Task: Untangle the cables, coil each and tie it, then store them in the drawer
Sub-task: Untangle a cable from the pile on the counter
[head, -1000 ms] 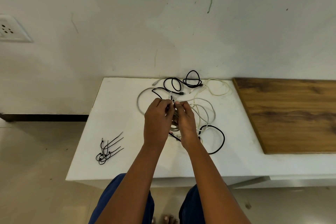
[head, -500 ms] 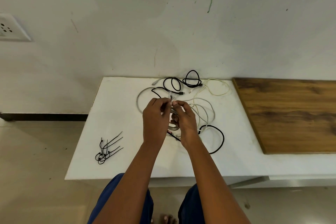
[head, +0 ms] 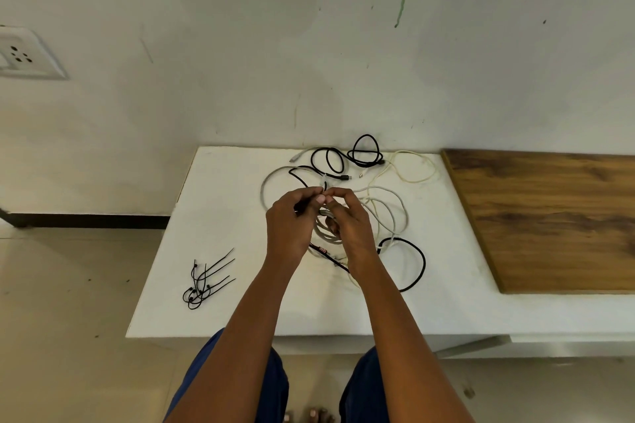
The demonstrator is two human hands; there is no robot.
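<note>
A tangle of black, grey and cream cables lies on the white table (head: 220, 203). My left hand (head: 290, 223) and right hand (head: 350, 223) are side by side above its middle, fingertips meeting. Both pinch a grey cable (head: 328, 233), whose loops hang coiled between my palms. A thin black strand shows at my left fingers. A black cable (head: 417, 261) loops to the right of my right wrist. More black loops (head: 366, 154) and a cream cable (head: 417, 166) lie near the wall.
Several black zip ties (head: 206, 280) lie in a bunch at the table's front left. A wooden board (head: 556, 216) covers the surface on the right. A wall socket (head: 20, 57) sits at far left. The wall is directly behind the table.
Both hands have lifted slightly toward the wall with the grey coil, and the fingertips have closed together. The other cables and the zip ties have not moved.
</note>
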